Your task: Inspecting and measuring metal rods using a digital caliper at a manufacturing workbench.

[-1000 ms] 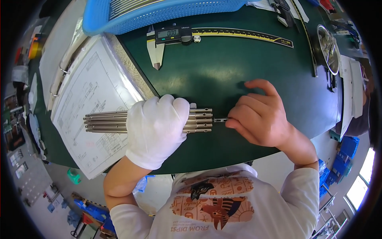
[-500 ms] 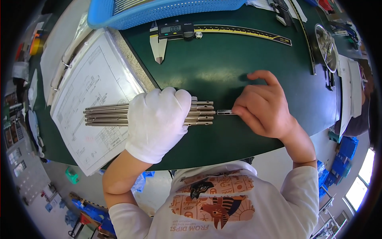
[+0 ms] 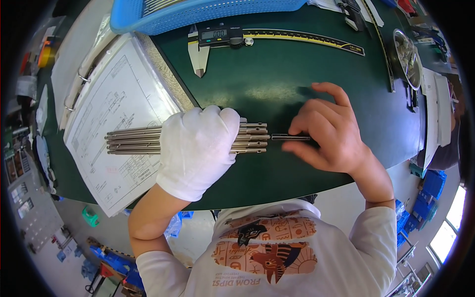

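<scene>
My left hand [image 3: 198, 151], in a white glove, is wrapped round a bundle of slim metal rods [image 3: 252, 144] held level over the table. The rods have small holes near their right ends; their middles are hidden by the glove. A thin, shiny metal pin-like piece [image 3: 279, 137] lines up with the end of one rod and seems joined to it. My bare right hand [image 3: 330, 133] is beside this piece, thumb and forefinger parted on either side of it. The forefinger is close to it; whether it touches, I cannot tell.
Beyond the hands, a digital caliper [image 3: 222, 37] lies on the green table [image 3: 247, 185]. A blue perforated basket [image 3: 208, 22] stands behind it. An open binder with drawings [image 3: 106, 128] lies at left. A metal bowl of small parts [image 3: 406, 59] and a ruler [image 3: 383, 49] are at right.
My right thumb and forefinger have spread from their pinch on the metal piece, and more of it shows. The rods stay in my left hand, almost unmoved.
</scene>
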A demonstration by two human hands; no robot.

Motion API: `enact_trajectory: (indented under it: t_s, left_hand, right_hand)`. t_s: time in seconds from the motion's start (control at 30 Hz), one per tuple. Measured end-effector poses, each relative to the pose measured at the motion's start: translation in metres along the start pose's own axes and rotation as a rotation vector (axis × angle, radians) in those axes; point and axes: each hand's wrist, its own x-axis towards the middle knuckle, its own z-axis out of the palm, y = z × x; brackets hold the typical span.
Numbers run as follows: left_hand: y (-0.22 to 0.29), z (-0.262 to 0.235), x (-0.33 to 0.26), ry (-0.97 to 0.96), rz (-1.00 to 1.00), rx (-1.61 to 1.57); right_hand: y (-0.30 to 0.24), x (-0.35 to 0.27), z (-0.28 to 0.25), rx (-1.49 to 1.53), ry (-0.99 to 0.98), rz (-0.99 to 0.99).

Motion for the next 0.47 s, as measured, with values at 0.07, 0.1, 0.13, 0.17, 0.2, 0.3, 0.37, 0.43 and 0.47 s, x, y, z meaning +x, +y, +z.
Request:
enact_trajectory:
  t_s: [0.07,0.1,0.13,0.17,0.2,0.3,0.37,0.43,0.47]
  left_hand:
    - [-0.0003,-0.0012,0.0001,-0.024,0.010,0.010]
    - [-0.0002,-0.0015,-0.0002,-0.024,0.012,0.009]
    - [-0.0003,-0.0018,-0.0005,-0.023,0.014,0.009]
    - [-0.0007,-0.0013,-0.0005,-0.022,0.014,0.009]
    - [-0.0012,-0.0006,-0.0008,-0.009,0.022,0.003]
    - [-0.0010,-0.0004,-0.0012,0.005,0.026,0.003]
    - [-0.0004,-0.0004,-0.0013,0.004,0.029,0.007]
    - [0.0001,-0.0003,-0.0016,0.006,0.016,0.040]
    - [0.0007,0.0002,-0.0013,0.014,0.009,0.041]
  right_hand:
    - [0.0026,-0.0024,0.0001,-0.061,-0.044,-0.070]
    - [0.0033,-0.0026,0.0009,-0.062,-0.043,-0.070]
    - [0.0040,-0.0027,0.0018,-0.062,-0.064,-0.073]
    - [0.0045,-0.0028,0.0023,-0.063,-0.085,-0.075]
    - [0.0046,-0.0032,0.0017,-0.064,-0.084,-0.075]
    - [0.0045,-0.0033,0.0006,-0.042,-0.110,-0.027]
    - [0.0039,-0.0019,0.0031,0.042,-0.021,-0.039]
    - [0.0016,-0.0011,0.0032,0.067,-0.023,-0.010]
    - [0.0001,-0.0005,0.0025,0.093,-0.032,0.014]
